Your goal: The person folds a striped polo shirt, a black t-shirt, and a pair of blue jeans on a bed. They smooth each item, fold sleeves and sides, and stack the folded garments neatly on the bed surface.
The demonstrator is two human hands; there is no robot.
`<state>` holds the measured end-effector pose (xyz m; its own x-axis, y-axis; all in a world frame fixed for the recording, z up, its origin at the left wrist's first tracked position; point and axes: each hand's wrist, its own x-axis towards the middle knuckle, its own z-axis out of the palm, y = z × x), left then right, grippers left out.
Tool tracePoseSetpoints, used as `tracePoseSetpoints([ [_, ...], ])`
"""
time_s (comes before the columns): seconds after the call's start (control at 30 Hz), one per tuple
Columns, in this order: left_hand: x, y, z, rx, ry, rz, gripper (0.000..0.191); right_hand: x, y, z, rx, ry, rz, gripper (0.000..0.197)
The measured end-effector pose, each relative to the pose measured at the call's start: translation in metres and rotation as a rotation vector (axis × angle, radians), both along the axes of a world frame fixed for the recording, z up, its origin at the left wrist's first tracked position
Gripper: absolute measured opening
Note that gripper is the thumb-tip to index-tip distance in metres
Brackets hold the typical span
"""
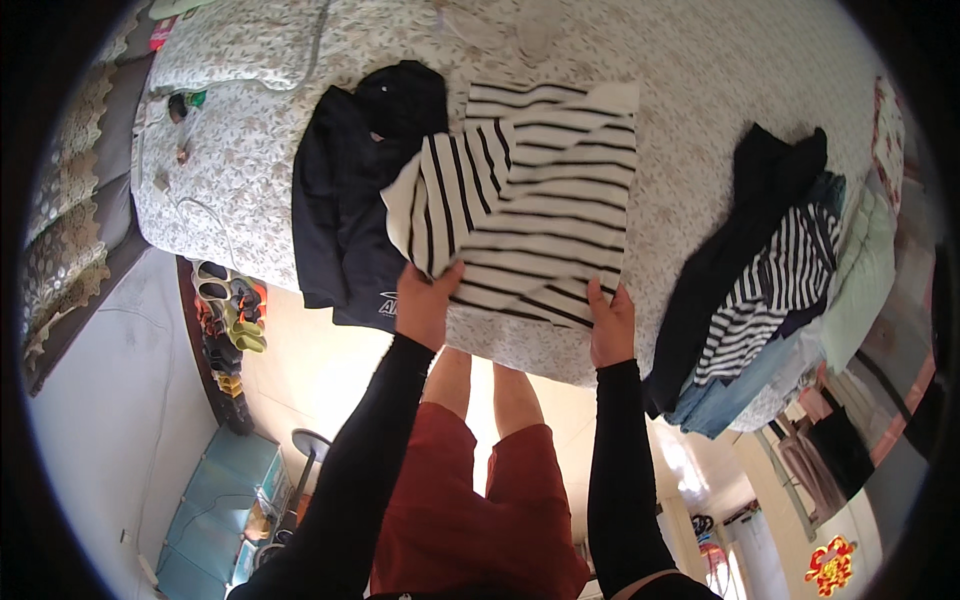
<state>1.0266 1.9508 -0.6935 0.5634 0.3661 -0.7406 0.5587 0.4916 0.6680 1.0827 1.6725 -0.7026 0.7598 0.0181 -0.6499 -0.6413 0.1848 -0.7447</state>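
A white knit top with black stripes (562, 195) lies partly folded on a floral bedspread (690, 82). One striped part is folded slantwise over its left side. My left hand (421, 306) pinches the near left edge between thumb and fingers. At the near right corner, my right hand (611, 324) grips the hem the same way. A black hooded sweatshirt (334, 202) lies beside the top on the left, partly covered by it, with a white print near its lower edge. The fingertips under the cloth are hidden.
To the right lies a pile with black trousers (720, 240), a striped garment (772, 292) and blue jeans (720, 394). A cable (206, 206) and small items rest on the bed's left. Shoes (232, 307) line the floor by the wall, near blue storage boxes (210, 517).
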Motion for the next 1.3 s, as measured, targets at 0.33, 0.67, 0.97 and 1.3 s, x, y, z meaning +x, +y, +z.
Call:
tracePoseSetpoints([
  [0.33,-0.048,-0.042,-0.037,0.374,0.044,0.008,0.073,-0.078,-0.024,-0.020,-1.083,-0.548,0.493,0.063],
  [0.67,0.033,0.057,-0.039,1.066,-0.092,-0.496,0.058,-0.071,-0.022,-0.035,-1.122,-0.758,0.729,0.041],
  [0.97,0.064,0.066,-0.007,0.358,-0.214,-0.516,0.027,-0.077,-0.024,-0.041,-1.180,-0.726,0.715,0.039],
  [1.3,0.048,0.067,-0.023,1.458,0.008,-0.500,0.038,-0.084,-0.024,-0.054,-1.166,-0.676,0.580,0.033],
])
